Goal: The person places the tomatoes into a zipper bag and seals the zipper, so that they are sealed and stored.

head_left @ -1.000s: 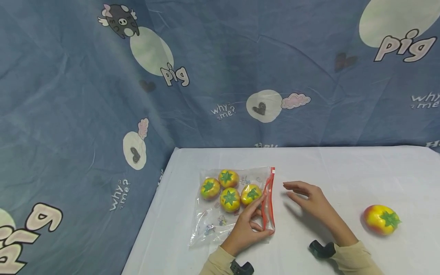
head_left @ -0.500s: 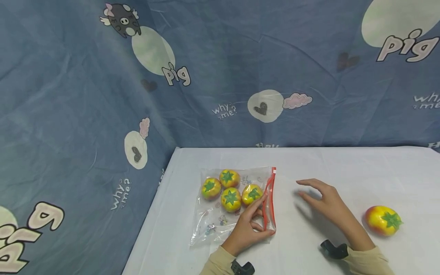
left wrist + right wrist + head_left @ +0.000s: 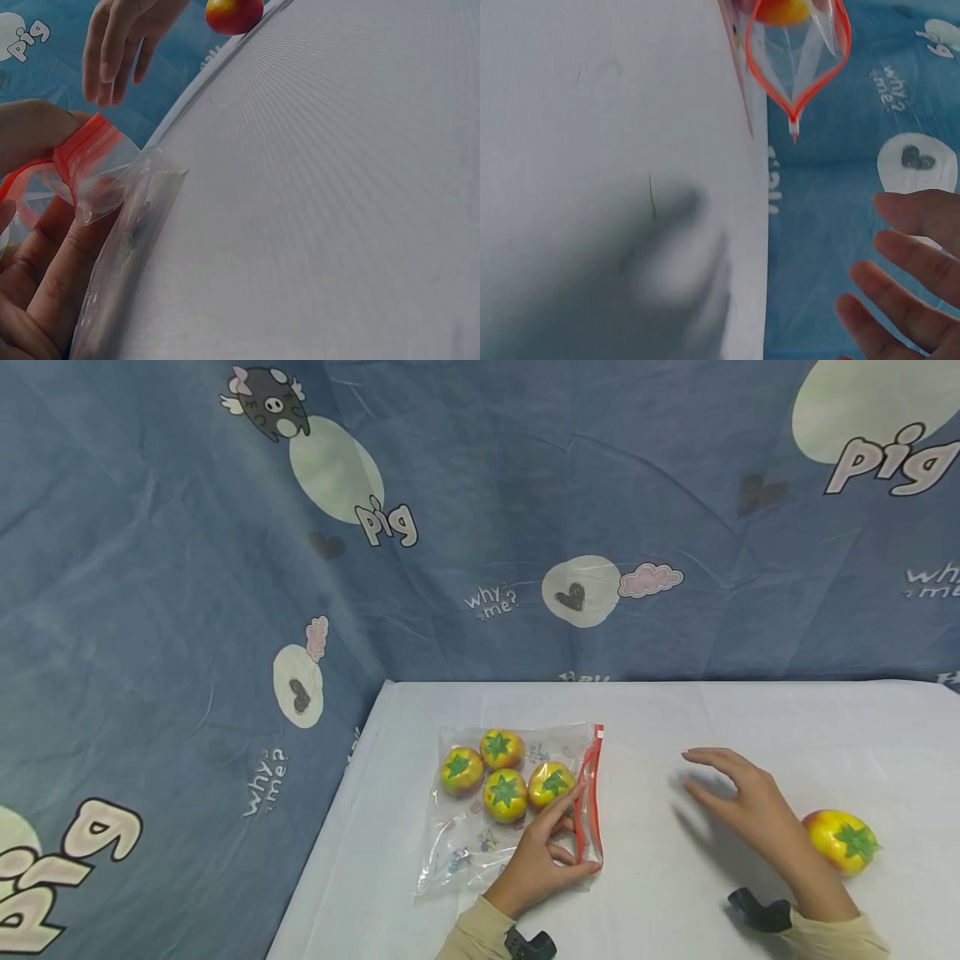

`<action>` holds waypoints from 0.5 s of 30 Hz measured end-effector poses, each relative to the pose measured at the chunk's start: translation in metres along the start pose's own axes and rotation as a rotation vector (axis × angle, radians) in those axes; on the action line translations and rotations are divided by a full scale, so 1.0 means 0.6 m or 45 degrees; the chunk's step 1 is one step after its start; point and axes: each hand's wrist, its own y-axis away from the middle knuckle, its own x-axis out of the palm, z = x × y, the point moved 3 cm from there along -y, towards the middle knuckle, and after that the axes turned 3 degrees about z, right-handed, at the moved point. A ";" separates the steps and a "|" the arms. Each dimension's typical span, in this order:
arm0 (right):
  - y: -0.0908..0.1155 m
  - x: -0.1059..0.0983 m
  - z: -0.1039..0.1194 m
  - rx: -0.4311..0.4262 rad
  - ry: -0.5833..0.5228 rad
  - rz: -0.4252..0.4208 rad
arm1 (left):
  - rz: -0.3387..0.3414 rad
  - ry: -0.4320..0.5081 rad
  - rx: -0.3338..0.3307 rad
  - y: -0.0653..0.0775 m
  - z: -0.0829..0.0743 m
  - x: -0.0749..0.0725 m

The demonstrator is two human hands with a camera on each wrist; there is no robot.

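A clear zip bag (image 3: 468, 835) with a red zip edge lies on the white table, several yellow-and-red persimmon-like fruits (image 3: 505, 795) with green leafy caps inside it. My left hand (image 3: 536, 864) holds the bag by its red-edged mouth, thumb at the near corner and index finger further up the edge. In the right wrist view, the red rim (image 3: 754, 64) gapes apart. To the right, my right hand (image 3: 753, 802) hovers over the table, holding nothing, with thumb and fingers apart. One loose fruit (image 3: 842, 842) lies beside my right wrist, its left side partly covered by the forearm.
The white table (image 3: 660, 710) ends at the back against a blue printed cloth (image 3: 450, 527), which also hangs on the left. Dark camera mounts (image 3: 759, 912) sit at both wrists.
My right hand has moved rightward, away from the bag and closer to the loose fruit, its thumb and fingers spreading wider. My left hand has kept its hold on the bag.
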 end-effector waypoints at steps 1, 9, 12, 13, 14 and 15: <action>0.002 -0.004 -0.002 0.014 0.022 0.002 | 0.002 -0.002 -0.012 0.000 0.000 0.000; 0.016 -0.034 -0.027 0.109 0.144 0.087 | 0.000 -0.015 -0.022 0.001 0.002 0.000; 0.020 -0.044 -0.034 0.103 0.166 0.105 | 0.000 -0.015 -0.018 0.000 0.003 0.000; 0.022 -0.047 -0.036 0.098 0.177 0.105 | 0.000 -0.015 -0.018 0.000 0.003 0.000; 0.024 -0.049 -0.038 0.091 0.185 0.107 | 0.000 -0.013 -0.017 0.000 0.004 -0.001; 0.026 -0.052 -0.040 0.090 0.194 0.109 | 0.000 -0.013 -0.017 0.000 0.004 -0.001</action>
